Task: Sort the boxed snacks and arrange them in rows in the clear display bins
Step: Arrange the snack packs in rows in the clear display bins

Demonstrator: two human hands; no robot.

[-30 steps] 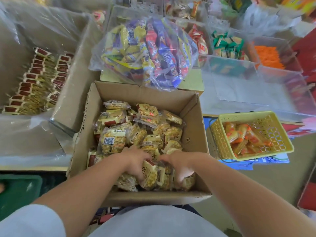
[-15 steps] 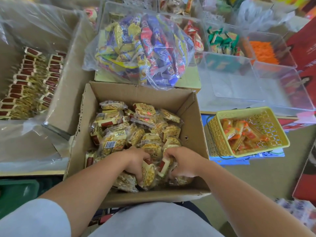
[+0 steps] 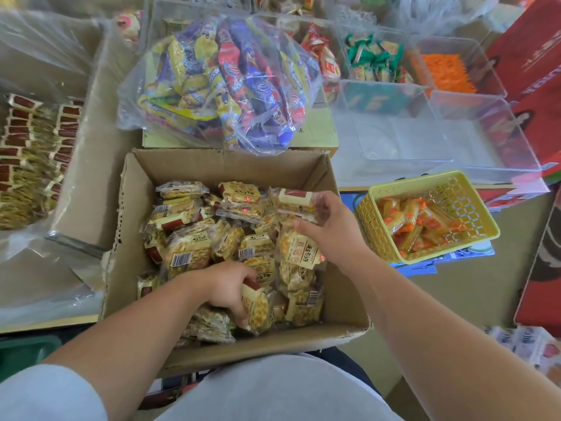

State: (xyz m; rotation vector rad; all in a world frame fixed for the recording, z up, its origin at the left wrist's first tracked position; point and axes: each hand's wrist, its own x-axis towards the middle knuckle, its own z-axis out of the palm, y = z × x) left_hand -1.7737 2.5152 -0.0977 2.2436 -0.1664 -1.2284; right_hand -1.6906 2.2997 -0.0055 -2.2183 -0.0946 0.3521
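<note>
The fingers and thumb of the right hand were curled round one pale packet, pinching it by its edges and holding it just above the heap at the far right of the cardboard box. The fingers of the left hand were wrapped round a second packet low in the near part of the same box, partly buried among its neighbours.

The box held a loose jumble of snack packets: clear film over golden, knobbly cakes, each with a cream label and a dark red end. They looked light. The film was likely slick and crinkly and the contents probably brittle, so a gentle hold across the flat faces or by the sealed ends would suit better than a squeeze.

Beyond the box, to the right, stood the clear display bins; the nearest looked empty, and those behind held green-wrapped sweets and orange pieces. A yellow basket of orange packets sat just beside the box on its right, near the way to the nearest bin, so a carry to that bin might have to clear it. A bulging clear bag of blue, red and yellow wrappers rested just beyond the box's far wall. To the left, a plastic-lined carton held neat rows of red-ended packets.
</note>
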